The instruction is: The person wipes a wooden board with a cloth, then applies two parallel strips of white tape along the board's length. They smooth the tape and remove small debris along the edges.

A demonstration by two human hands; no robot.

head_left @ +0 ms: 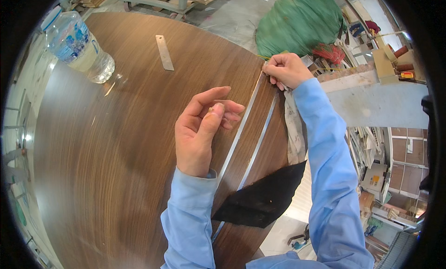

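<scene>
Above a brown wood-grain panel (125, 143), my left hand (197, 132) hovers with its fingers loosely bent and apart. Nothing shows in its grasp. My right hand (285, 70) is closed in a pinch at the panel's far right edge. Its fingertips meet the far end of a long, thin silvery strip (241, 129), and what they hold is mostly hidden. A second, narrower strip (260, 141) runs beside the first. Over the near part of that second strip lies a black cloth-like sheet (262, 199).
A flat metal blade (164, 53) with a hole lies toward the back of the panel. At the left back stands a capped plastic bottle (79, 46), partly filled. Beyond the right edge are a green sack (297, 23), a greyish cloth (295, 134) and stacked offcuts (367, 148).
</scene>
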